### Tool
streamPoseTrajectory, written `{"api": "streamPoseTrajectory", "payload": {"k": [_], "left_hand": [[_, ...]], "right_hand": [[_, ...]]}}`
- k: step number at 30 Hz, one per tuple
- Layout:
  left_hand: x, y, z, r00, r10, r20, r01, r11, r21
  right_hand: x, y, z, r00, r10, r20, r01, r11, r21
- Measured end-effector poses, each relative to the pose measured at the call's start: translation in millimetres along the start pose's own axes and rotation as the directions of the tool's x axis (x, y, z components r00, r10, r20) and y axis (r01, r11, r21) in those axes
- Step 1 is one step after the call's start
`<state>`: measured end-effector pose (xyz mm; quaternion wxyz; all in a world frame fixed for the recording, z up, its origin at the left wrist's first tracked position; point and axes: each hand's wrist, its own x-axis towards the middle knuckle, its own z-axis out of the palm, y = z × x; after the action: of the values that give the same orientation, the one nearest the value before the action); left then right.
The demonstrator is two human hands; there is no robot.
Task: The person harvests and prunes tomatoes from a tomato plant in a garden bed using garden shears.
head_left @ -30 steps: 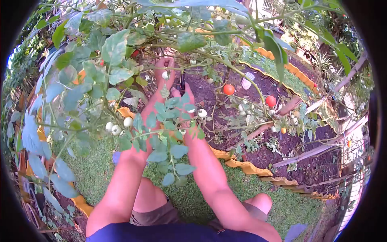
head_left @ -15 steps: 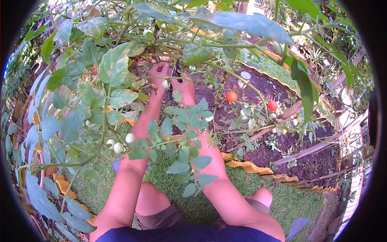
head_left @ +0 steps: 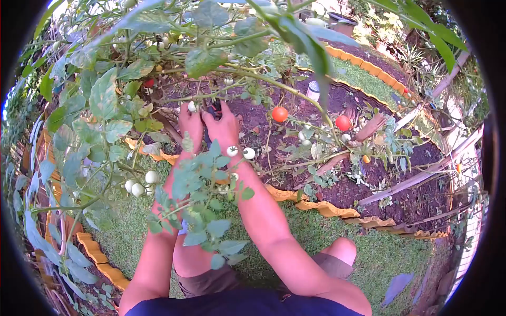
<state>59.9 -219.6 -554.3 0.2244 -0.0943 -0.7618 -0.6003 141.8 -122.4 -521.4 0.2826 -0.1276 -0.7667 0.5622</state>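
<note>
Among the tomato vines, my left hand is at a thin stem, its fingers drawn together beside a small pale tomato; what they hold is hidden. Close against it on the right, my right hand is closed around a dark tool with a red part, mostly covered by the fingers. Two pale green tomatoes hang over my right wrist. A leafy branch crosses in front of my forearms. Red tomatoes hang to the right of my hands.
Dark soil lies beneath the vines, bordered by wavy orange edging. Grass is below my arms. A long wooden stick slants across the right side. Large leaves hang at the left and above.
The view has shifted, and the red tomatoes appear further left. My hands have come closer together and sit lower in view, with the dark tool's red part now showing.
</note>
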Motion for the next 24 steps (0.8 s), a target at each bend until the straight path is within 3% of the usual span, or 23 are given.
{"api": "streamPoseTrajectory", "payload": {"k": [3, 5, 7, 9, 10, 13, 16, 19, 22, 23, 24], "left_hand": [[-28, -9, -14, 0.975, -0.161, 0.154, 0.210, 0.893, -0.399], [-32, -5, -23, 0.962, -0.226, 0.151, 0.265, 0.898, -0.351], [-21, -32, -29, 0.959, -0.214, 0.185, 0.278, 0.839, -0.468], [-2, -50, -31, 0.967, -0.173, 0.186, 0.252, 0.756, -0.604], [2, -49, -30, 0.976, -0.161, 0.147, 0.218, 0.730, -0.647], [3, 7, -19, 0.971, -0.190, -0.146, 0.065, 0.795, -0.603], [3, 12, -17, 0.990, -0.143, -0.018, 0.110, 0.830, -0.547], [-20, 20, -5, 0.981, -0.159, 0.113, 0.196, 0.802, -0.564], [-25, 0, -3, 0.955, -0.118, 0.271, 0.269, 0.727, -0.632], [-25, 3, -5, 0.932, -0.103, 0.347, 0.322, 0.675, -0.664], [-32, 6, 0, 0.942, -0.123, 0.311, 0.300, 0.722, -0.623]], "right_hand": [[-24, 40, 15, 0.999, -0.003, 0.054, -0.002, 0.995, 0.097], [-44, 61, 12, 0.988, -0.078, 0.134, 0.059, 0.988, 0.141], [-61, 87, 23, 0.980, 0.091, 0.178, -0.159, 0.893, 0.420], [-77, 109, 29, 0.974, 0.132, 0.183, -0.193, 0.910, 0.367], [-84, 114, 23, 0.984, 0.089, 0.152, -0.115, 0.978, 0.176], [-93, 97, -4, 0.991, 0.054, 0.123, -0.040, 0.992, -0.119], [-93, 77, -29, 0.983, 0.068, 0.172, -0.046, 0.991, -0.126], [-94, 55, -49, 0.933, 0.175, 0.313, -0.157, 0.984, -0.080], [-107, 50, -55, 0.957, 0.111, 0.268, -0.121, 0.992, 0.022], [-113, 59, -51, 0.980, 0.032, 0.197, -0.032, 0.999, -0.006], [-119, 73, -46, 0.966, 0.091, 0.240, -0.105, 0.994, 0.044]]}}
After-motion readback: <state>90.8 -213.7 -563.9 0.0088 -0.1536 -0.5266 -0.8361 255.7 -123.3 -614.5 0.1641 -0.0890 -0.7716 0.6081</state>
